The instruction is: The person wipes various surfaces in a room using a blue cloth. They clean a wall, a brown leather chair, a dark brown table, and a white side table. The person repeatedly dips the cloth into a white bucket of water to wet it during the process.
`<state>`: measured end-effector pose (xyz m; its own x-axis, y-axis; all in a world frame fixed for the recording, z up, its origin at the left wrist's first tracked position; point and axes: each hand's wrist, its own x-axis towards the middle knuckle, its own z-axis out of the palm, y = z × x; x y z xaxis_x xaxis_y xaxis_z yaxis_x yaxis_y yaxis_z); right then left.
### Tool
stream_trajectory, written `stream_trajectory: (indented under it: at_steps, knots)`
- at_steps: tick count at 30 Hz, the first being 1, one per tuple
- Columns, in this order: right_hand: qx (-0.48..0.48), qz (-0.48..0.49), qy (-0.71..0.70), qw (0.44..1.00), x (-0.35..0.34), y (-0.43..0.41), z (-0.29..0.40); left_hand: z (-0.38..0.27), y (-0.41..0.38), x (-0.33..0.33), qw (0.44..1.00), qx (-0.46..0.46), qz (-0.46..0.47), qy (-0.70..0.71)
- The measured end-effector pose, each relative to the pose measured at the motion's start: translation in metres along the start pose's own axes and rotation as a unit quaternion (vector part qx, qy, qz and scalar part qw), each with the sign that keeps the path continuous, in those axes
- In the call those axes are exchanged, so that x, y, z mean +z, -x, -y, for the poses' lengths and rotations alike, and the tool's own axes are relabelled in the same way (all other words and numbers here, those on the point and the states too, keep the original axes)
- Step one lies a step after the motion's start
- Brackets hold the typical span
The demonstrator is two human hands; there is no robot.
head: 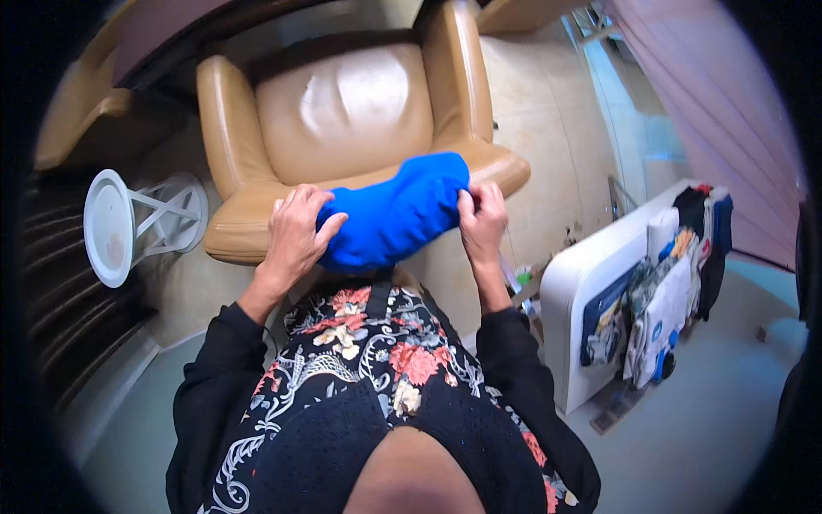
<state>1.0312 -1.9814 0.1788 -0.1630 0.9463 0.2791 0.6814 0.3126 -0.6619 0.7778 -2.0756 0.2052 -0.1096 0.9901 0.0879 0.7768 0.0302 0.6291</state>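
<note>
A bunched blue cloth (398,215) hangs between both hands, in front of a tan leather armchair (347,109). My left hand (298,231) holds its left end, thumb and fingers on the fabric. At the right edge, the fingertips of my right hand (481,215) pinch the cloth. The fabric is creased, and its exact kind cannot be told. It covers part of the chair's near edge in the view.
A white round-topped stool (109,228) lies on its side at the left. At the right, folded clothes (661,308) rest along a white padded surface (578,276). A pink curtain (719,115) hangs behind it. Brown drapery-like folds (77,295) show at far left.
</note>
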Motion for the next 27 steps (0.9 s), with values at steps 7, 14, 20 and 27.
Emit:
stream_trajectory:
  at_steps: [7, 14, 20, 27]
  knots:
    - [0.219, -0.02, -0.309, 0.925, -0.012, 0.002, -0.001, 0.037, -0.007, 0.01, 0.978, -0.122, 0.166, -0.03]
    - [0.295, -0.004, -0.532, 0.794, -0.007, -0.001, 0.005, 0.024, -0.007, 0.029, 0.962, -0.104, 0.021, 0.253]
    - [0.219, 0.056, -0.508, 0.831, -0.027, -0.044, 0.014, 0.022, -0.039, 0.021, 0.856, -0.21, -0.118, 0.458]
    - [0.095, 0.078, -0.449, 0.885, -0.04, -0.134, 0.033, 0.003, -0.089, -0.034, 0.902, -0.157, -0.256, 0.311]
